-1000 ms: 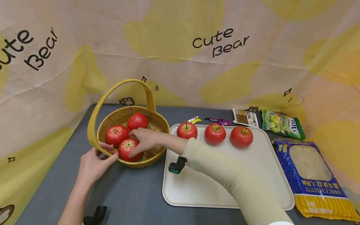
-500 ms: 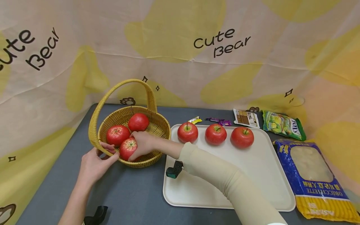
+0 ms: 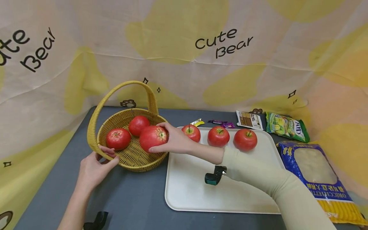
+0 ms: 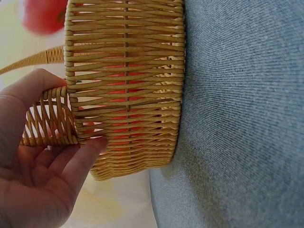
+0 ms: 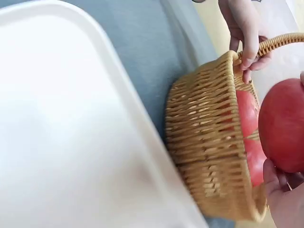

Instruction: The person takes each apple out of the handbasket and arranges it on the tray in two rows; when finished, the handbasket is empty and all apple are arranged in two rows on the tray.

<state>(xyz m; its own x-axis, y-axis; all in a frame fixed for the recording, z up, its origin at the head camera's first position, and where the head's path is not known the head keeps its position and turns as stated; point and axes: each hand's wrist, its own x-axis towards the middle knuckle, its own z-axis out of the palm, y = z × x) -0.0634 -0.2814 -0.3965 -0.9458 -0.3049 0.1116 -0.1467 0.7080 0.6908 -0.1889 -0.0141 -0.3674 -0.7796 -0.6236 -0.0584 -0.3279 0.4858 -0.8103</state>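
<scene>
From the head view's centre: yellow sweet [image 3: 197, 122] close in at four o'clock; purple sweets [image 3: 228, 125], brown packet [image 3: 249, 120] and green packet [image 3: 287, 126] outward toward three; pasta bag [image 3: 314, 164] farther out at four. Grey table [image 3: 138, 198] at seven. Backdrop [image 3: 178, 41] across twelve, lettered "Cute Bear" at one.

Basket [image 3: 141, 168] left — two apples [image 3: 118, 139] inside, tray [image 3: 201, 193] right

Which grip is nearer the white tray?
Right: the right grip holds an apple near the left edge of the tray; the left grip holds the basket, farther left.
</scene>
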